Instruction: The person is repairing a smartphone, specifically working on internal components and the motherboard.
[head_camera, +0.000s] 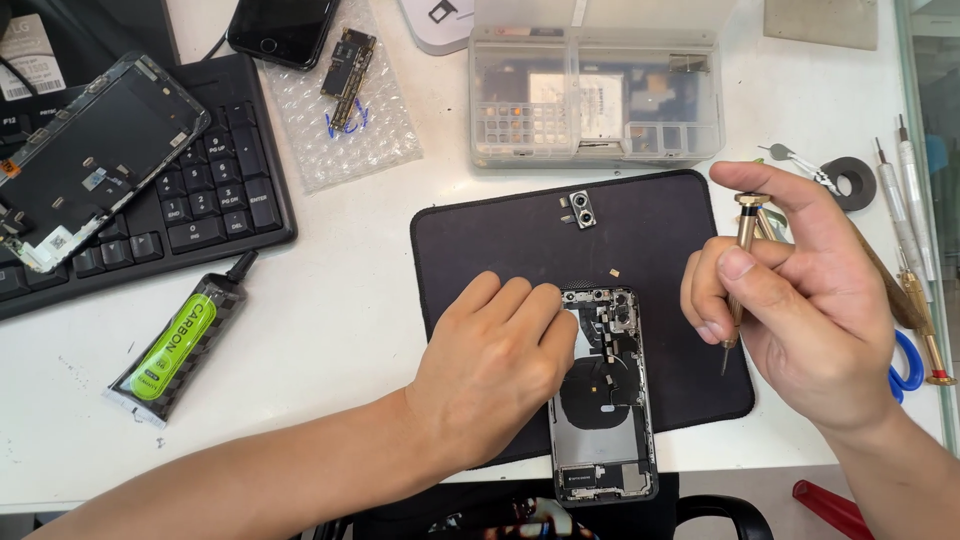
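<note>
An opened phone body (608, 400) with its insides bare lies on a black mat (640, 230), its lower end over the table's front edge. My left hand (495, 365) rests on the phone's upper left side, fingers curled on its edge. My right hand (800, 300) hovers to the right of the phone and grips a small brass screwdriver (742, 260), held upright with its tip just above the mat. A small camera module (581, 208) and a tiny loose part (614, 271) lie on the mat above the phone.
A clear plastic parts box (595, 95) stands behind the mat. A black keyboard (215, 190) with a detached phone screen (85, 160) on it sits at the left, a glue tube (185, 340) below. Bubble wrap holds a circuit board (347, 75). More screwdrivers (910, 230) lie at the right.
</note>
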